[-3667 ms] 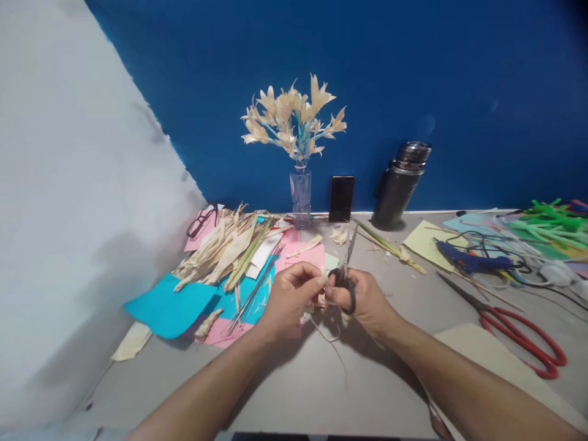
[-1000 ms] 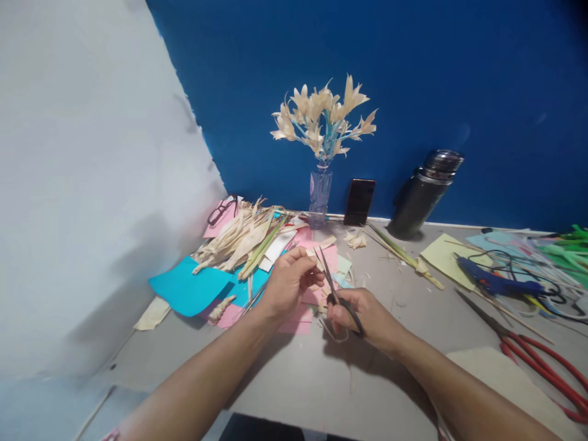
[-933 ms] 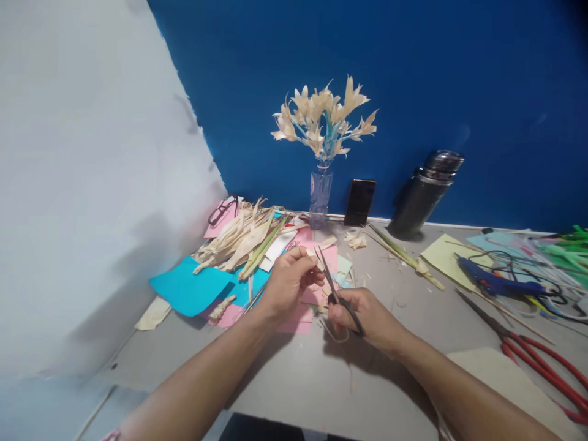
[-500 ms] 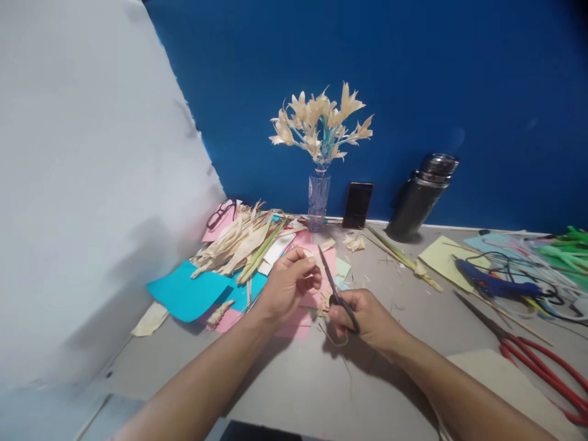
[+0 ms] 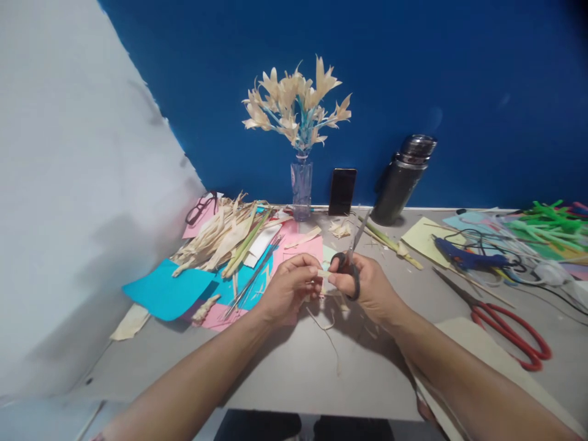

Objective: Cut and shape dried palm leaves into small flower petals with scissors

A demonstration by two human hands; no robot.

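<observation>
My left hand (image 5: pixel 294 285) pinches a small pale strip of dried husk (image 5: pixel 323 274) between thumb and fingertips, over the middle of the desk. Black-handled scissors (image 5: pixel 351 260) sit in my right hand (image 5: pixel 367 283), their blades pointing up and away. The tips of my right thumb and fingers meet the strip's other end, close to my left fingertips. Beneath both hands lie pink paper (image 5: pixel 307 245) and scattered husk scraps. A thin curled fibre (image 5: pixel 328 331) rests on the desk just in front of them.
A bottle (image 5: pixel 301 190) holding husk flowers (image 5: pixel 294 101), a phone (image 5: pixel 342 192) and a dark flask (image 5: pixel 404 180) stand along the blue wall. Dried husks (image 5: pixel 220 229) and blue paper (image 5: pixel 169 288) lie left. Right are a blue glue gun (image 5: pixel 468 254) and red-handled scissors (image 5: pixel 509 331).
My right hand has come closer to my left and now touches the strip. The scissors have swung from pointing up-left to up-right. The whole view has shifted slightly.
</observation>
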